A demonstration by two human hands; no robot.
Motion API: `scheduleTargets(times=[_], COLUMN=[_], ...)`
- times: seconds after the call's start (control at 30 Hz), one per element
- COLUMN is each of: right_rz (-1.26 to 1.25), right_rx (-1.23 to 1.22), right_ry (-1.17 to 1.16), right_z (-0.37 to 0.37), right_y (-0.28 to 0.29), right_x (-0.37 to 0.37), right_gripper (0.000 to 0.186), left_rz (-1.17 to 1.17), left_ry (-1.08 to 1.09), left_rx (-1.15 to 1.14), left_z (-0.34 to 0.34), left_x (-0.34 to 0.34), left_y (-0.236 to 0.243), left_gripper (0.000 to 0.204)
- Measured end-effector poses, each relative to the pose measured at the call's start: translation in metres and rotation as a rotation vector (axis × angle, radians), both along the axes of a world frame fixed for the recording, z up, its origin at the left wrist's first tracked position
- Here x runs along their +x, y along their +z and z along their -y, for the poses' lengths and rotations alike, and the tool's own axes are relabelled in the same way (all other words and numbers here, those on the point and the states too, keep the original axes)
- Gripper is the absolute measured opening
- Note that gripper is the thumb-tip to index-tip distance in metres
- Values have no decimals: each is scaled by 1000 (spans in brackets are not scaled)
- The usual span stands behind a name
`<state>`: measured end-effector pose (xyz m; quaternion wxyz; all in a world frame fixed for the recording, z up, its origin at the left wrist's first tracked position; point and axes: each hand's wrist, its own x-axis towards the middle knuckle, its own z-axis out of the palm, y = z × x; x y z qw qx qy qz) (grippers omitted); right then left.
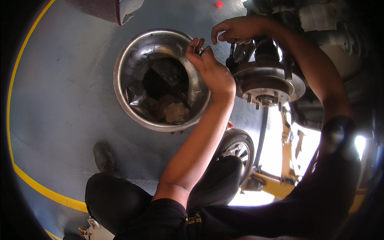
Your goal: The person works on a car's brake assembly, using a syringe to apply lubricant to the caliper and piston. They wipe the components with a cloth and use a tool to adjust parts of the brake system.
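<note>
My left hand [210, 66] is raised beside the rim of a round steel bowl [124, 60], fingers pinched on a small metal part I cannot identify. My right hand [236, 30] reaches over the top of a car's wheel hub, fingers curled around a dark tool handle [231, 54] that hangs behind the brake disc [266, 82]. The disc faces down toward me with its wheel studs [264, 99] showing. Inside the bowl lies dark greasy material and a pale lump [175, 112].
Grey floor with a curved yellow painted line [28, 176] on the left. A yellow jack [286, 156] and a small wheel [238, 150] sit below the hub. My dark-trousered knees [116, 196] and a black shoe [105, 157] are at the bottom. A car body panel [116, 10] shows at top.
</note>
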<state>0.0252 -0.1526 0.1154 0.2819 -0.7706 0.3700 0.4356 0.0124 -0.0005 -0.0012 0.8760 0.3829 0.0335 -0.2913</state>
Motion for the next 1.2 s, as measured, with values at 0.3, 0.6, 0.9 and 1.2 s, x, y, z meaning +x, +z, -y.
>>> scheduleTargets(times=[0.3,0.6,0.9,1.2], right_rz=[6,-103,-176,-208], right_rx=[35,99,83,136], right_ry=[60,-58,-136,-179], right_z=[-1,0,-9,-22], right_y=[3,-2,-5,-7], right_x=[-3,-7,-1,4], right_gripper=[20,21,29,42], left_rz=[196,-97,115,-150], left_ry=[10,-80,-46,-100], left_rx=[134,31,51,-120], left_z=[0,-8,-6,-14], left_x=[-2,5,0,6], left_y=[-2,15,6,21], left_gripper=[26,30,33,32])
